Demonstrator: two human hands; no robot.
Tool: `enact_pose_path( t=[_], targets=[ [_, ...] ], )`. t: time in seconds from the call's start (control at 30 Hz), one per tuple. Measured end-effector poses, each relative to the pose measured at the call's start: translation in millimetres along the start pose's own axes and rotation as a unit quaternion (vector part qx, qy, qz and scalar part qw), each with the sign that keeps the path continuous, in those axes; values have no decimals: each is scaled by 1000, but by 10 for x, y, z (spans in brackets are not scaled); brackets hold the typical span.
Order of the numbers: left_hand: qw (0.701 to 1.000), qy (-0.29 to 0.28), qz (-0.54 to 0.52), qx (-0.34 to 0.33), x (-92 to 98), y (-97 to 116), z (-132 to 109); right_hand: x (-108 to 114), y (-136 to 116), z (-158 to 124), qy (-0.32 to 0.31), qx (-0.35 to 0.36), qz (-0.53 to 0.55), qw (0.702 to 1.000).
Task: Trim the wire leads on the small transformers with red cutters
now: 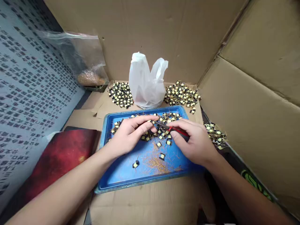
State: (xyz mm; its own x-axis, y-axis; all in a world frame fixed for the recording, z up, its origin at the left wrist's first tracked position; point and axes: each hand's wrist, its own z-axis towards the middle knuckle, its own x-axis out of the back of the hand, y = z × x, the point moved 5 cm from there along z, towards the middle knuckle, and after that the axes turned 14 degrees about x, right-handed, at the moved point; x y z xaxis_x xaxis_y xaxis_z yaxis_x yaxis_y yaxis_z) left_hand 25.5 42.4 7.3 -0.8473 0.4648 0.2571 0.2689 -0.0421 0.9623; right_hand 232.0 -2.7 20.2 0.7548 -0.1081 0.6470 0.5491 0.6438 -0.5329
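Over the blue tray (122,175), my left hand (131,132) pinches a small black-and-yellow wound coil (150,121) between thumb and fingers. My right hand (193,142) is closed round the red and black handles of a pair of cutters (179,131). The dark jaws of the cutters reach the coil at my left fingertips; whether they touch a wire cannot be made out. More such coils (168,117) with thin copper wire ends lie heaped behind and below my hands. Snipped copper wire bits (157,164) are scattered in the near half of the tray, with a few single coils (136,164).
Behind the tray stands a white plastic bag (147,84), flanked by a left coil pile (120,93) and a right coil pile (181,93). Another pile (215,136) lies right. Cardboard walls (164,34) enclose the back and right. A clear bag (89,62) and red book-like item (67,156) are left.
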Motion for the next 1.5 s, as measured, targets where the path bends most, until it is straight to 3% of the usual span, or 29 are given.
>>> enact_pose_path(
  t=[0.73,1.23,1.5],
  targets=[
    [998,9,46,-40,-5,-2,-4,23,-10,-34,2,-19,15,1000],
    [968,50,209,-127,-6,85,-33,8,-11,-21,-14,-60,48,997],
    [978,41,182,-97,-17,70,-35,13,-23,-18,-22,-31,5,999]
  ],
)
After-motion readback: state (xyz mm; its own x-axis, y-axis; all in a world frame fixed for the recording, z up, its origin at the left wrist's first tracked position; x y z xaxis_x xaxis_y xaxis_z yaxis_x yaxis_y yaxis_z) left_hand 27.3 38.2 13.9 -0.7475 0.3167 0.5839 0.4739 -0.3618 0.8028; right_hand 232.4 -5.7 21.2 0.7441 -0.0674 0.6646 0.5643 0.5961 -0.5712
